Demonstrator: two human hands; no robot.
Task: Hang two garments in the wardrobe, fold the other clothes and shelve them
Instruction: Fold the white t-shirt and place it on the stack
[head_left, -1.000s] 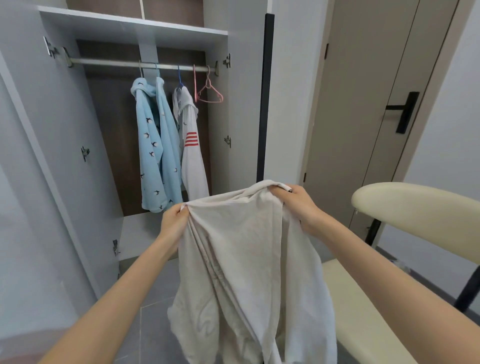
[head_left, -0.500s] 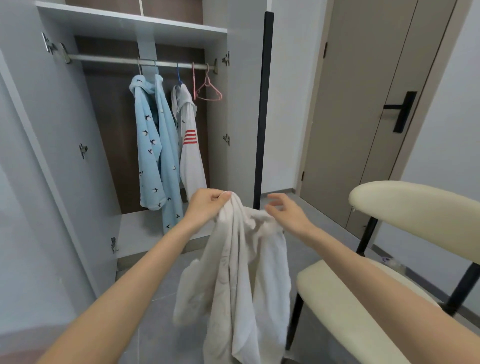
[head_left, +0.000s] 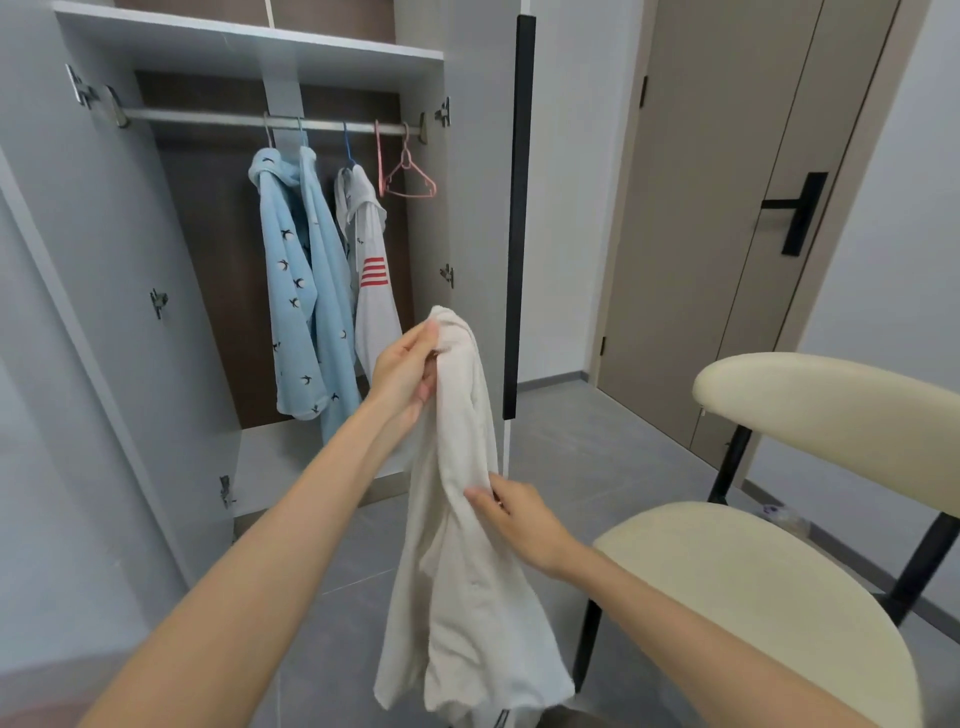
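Wardrobe (head_left: 208, 234) stands open; blue top (head_left: 301, 291) and white top (head_left: 373, 306) hang inside. Beige garment (head_left: 467, 571) now dangles in front, bunched narrower than before. Left hand (head_left: 405, 374) grips its upper end; right hand (head_left: 519, 519) has dropped, pinching its mid-edge.

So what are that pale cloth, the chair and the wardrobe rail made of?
Cloth: soft matte woven fabric, maybe cotton or linen; it hangs in limp creases. Chair: smooth cream upholstery with faint sheen, possibly faux leather; black legs look metal. Rail: brushed metal, judging by its grey glint.
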